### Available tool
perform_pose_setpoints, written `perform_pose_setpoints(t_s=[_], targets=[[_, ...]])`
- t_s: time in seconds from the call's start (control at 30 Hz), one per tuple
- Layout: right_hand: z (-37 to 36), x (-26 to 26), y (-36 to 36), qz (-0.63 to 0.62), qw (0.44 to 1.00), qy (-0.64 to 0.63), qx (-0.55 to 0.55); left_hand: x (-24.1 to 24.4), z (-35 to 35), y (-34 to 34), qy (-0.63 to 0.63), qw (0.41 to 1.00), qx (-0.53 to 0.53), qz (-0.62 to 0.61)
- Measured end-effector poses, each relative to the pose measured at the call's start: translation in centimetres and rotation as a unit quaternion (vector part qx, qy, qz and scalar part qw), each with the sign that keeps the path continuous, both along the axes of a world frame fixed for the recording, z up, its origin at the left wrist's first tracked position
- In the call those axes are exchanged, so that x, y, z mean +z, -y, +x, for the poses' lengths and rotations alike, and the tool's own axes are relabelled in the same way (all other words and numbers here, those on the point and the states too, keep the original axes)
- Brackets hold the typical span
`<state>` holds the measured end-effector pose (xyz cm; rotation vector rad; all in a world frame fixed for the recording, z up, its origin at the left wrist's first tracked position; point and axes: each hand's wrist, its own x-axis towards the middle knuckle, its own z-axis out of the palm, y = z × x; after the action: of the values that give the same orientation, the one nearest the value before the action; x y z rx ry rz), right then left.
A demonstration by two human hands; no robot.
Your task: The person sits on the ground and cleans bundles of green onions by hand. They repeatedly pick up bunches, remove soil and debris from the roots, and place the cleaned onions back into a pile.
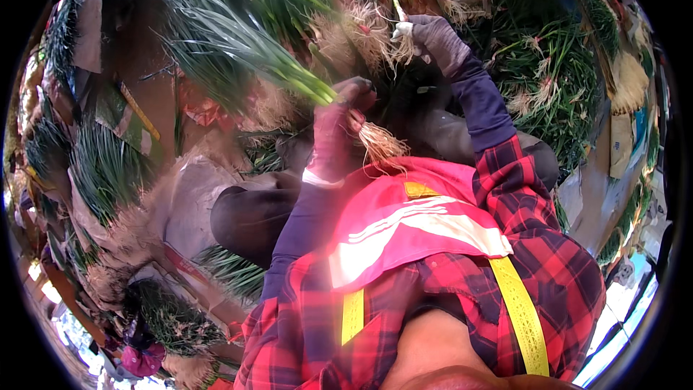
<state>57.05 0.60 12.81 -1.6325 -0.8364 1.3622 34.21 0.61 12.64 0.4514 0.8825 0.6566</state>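
Note:
My left hand (338,130), in a stained glove, is closed round a bunch of spring onions (292,73). Their green leaves fan towards the upper left and their pale roots hang over the pink apron (417,227). At the upper right, my right hand (433,40), also gloved and with light wrapping on a fingertip, grips a single spring onion (398,0) near its root end, leaves pointing up. Between and beyond the hands lie more spring onions with tangled, fibrous roots (357,38).
A heap of loose spring onions (552,76) lies on the right. More bundles (105,168) rest on the left beside cardboard and sacking (189,206). My bent knees (254,222) flank the apron. Another person's pink garment (142,358) shows at the lower left.

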Motion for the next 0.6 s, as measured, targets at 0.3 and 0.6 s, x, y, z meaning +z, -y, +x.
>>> perform_pose_setpoints(t_s=[0.3, 0.6], targets=[[0.5, -4.3, 2.9, 0.074, 0.878, 0.467, 0.079, 0.3, 0.9, 0.6, 0.004, 1.0, 0.023, 0.018], [10.7, 1.1, 8.4, 0.195, 0.788, -0.065, -0.58, -0.7, 0.6, -0.1, 0.021, 0.999, 0.034, -0.026]])
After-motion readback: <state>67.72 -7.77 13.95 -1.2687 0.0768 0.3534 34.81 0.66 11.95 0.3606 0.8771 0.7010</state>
